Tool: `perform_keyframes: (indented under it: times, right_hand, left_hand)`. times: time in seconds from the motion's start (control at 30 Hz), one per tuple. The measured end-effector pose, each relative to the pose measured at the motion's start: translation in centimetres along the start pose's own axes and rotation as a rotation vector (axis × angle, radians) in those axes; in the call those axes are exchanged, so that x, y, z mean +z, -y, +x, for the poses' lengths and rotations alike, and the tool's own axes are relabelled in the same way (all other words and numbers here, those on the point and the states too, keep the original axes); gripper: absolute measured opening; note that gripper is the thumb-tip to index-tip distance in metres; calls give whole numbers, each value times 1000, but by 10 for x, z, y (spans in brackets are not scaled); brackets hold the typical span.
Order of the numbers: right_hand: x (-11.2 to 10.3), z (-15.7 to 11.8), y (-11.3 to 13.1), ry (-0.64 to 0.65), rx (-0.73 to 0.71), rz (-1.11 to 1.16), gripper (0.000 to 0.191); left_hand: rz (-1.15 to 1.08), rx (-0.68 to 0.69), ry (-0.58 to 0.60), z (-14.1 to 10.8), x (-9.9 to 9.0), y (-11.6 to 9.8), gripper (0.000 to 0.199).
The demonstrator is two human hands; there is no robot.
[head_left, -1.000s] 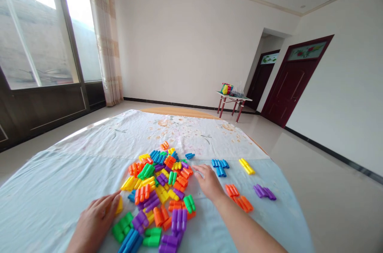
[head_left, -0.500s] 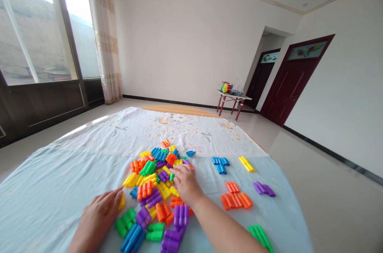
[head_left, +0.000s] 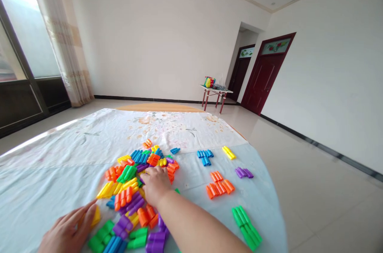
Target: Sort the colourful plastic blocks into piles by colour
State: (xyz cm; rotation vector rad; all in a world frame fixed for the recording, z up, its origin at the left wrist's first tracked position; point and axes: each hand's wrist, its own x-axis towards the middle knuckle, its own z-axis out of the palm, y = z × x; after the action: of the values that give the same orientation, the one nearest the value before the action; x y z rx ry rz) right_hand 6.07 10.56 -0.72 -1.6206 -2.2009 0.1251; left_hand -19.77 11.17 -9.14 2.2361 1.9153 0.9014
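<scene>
Many coloured plastic blocks lie in a heap on the cloth-covered table (head_left: 26,189). Over the heap's right part is my right hand (head_left: 155,185), its fingers bent down among the blocks; the fingertips are partly hidden, so any hold is unclear. My left hand (head_left: 70,227) rests at the heap's left edge, fingers stretched out beside and partly over a yellow block (head_left: 95,217). Near the hands are a green block (head_left: 127,173), an orange block (head_left: 123,198) and a purple block (head_left: 122,227).
Separate to the right lie blue (head_left: 205,156), yellow (head_left: 229,152), purple (head_left: 244,172), orange (head_left: 220,186) and green blocks (head_left: 246,227). A small table (head_left: 216,89) with bags stands beyond, near dark red doors (head_left: 260,75).
The view has turned right, so table and blocks appear further left. My right hand has shifted slightly over the heap, and my left hand stays by the yellow block.
</scene>
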Motion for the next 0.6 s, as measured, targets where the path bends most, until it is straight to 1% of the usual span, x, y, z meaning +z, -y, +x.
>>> perform_keyframes:
  times: [0.1,0.13,0.2,0.37,0.5,0.6]
  right_hand:
    - [-2,-3,-1,1,20,22,17]
    - [-3,-4,-2,0,25,34,17]
    - [-3,-8,-5,0,32,62,19]
    - [-8,-17,-11,-3,12,136,21]
    - [-19,-24,-13,-34,-34,199,39]
    - [-29,-36,-16,-63,-96,270,54]
  left_hand:
    - [-27,-40,16,0,-13,-17,46]
    - [-38,-34,39,-1,-17,-22,45]
    - [-37,-46,33,-2,-24,-32,44]
    - [-16,-63,23,-5,-31,-41,41]
    - [-20,-60,25,-6,-31,-44,41]
    - [-23,-60,21,-6,-32,-45,41]
